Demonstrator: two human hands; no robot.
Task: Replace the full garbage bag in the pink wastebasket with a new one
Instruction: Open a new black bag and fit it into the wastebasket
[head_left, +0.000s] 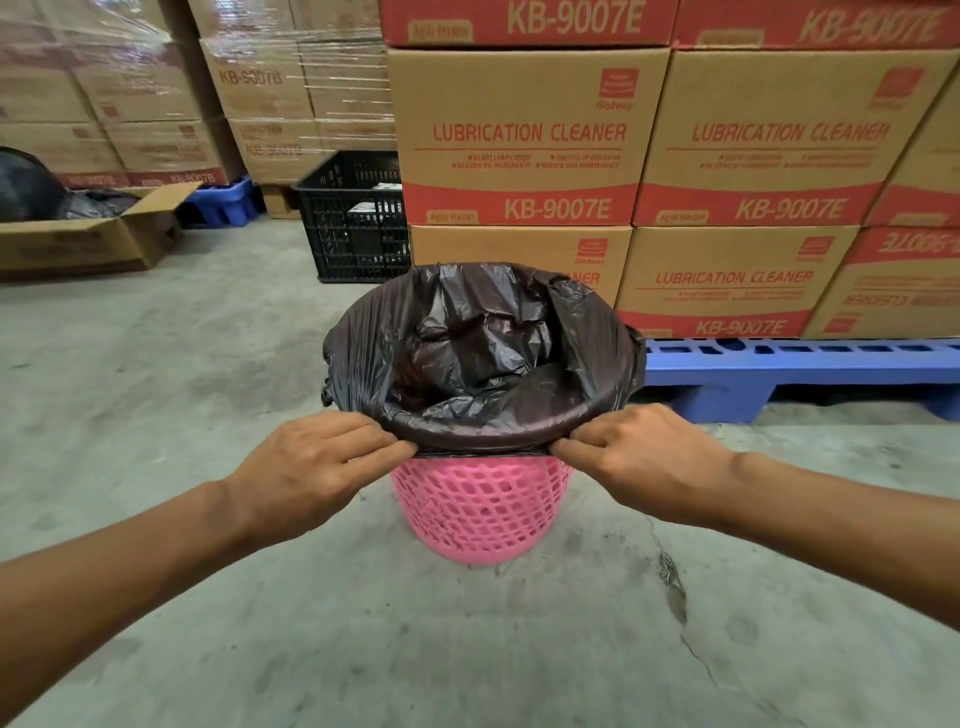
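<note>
A pink mesh wastebasket (480, 512) stands on the concrete floor in the middle of the head view. A black garbage bag (483, 343) lines it, its edge folded down over the rim all around. My left hand (317, 462) pinches the folded bag edge at the near left of the rim. My right hand (639, 457) pinches the same edge at the near right. The bag's inside looks crumpled and mostly hollow; its contents are hidden.
Stacked cardboard cartons (524, 140) on a blue pallet (800, 374) rise right behind the basket. A black plastic crate (353, 218) sits behind left. An open cardboard box (88, 234) with dark bags lies far left. Cracked concrete floor (467, 649) spreads in front.
</note>
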